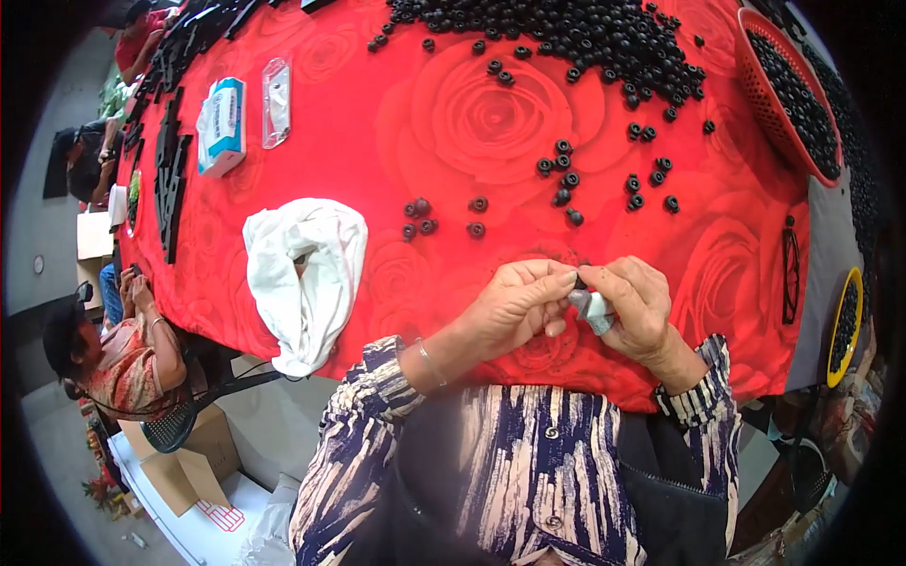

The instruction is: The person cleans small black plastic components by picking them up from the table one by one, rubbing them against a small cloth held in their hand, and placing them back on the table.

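Observation:
Close to my body, over the red rose-patterned tablecloth, both my hands meet fingertip to fingertip. My left hand is closed in a pinch at a small black bead, of which only a dark bit shows between the fingers. From the other side my right hand is closed round the same spot. A crumpled grey-white scrap, perhaps cloth, sits against the right fingers; whether it is held or wrapped round a finger I cannot tell. Just beyond lie loose black beads, round with holes.
A large heap of black beads covers the far side. A red basket of beads stands far right, a yellow-rimmed tray nearer. Left lie a white cloth, a tissue pack, a clear plastic case and black strips. Other people sit left.

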Motion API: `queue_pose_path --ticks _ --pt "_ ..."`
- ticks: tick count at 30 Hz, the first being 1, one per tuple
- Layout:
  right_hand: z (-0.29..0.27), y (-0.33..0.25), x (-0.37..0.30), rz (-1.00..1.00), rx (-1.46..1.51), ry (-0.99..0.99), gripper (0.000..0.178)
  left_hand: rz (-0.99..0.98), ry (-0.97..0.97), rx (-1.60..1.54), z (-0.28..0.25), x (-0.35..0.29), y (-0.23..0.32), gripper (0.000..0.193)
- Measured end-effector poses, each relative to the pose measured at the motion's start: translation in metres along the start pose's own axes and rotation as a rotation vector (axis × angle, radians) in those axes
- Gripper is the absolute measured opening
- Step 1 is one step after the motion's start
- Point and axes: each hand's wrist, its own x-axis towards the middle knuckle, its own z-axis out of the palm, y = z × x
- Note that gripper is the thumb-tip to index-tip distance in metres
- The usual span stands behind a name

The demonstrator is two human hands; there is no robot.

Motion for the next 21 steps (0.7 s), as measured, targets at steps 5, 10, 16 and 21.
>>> queue_pose_path --ticks 5,10,16,21 --pt "-0.001 -0.001 -0.002 -0.02 -0.052 0.003 0.031 0.038 0.014 0.082 0.001 0.001 0.001 0.016" --pt "-0.004 0.008 0.001 0.068 -0.024 -0.016 0.023 0.499 0.211 0.616 0.013 -0.012 0.023 0.014" --pt "0.007 0.014 0.004 0.314 -0.088 0.035 0.026 0.986 0.669 1.345 -0.015 -0.001 0.053 0.009" --pt "0.02 0.013 0.022 0.346 -0.37 -0.113 0.029 1.052 0.785 1.667 -0.029 0.002 0.057 0.008"
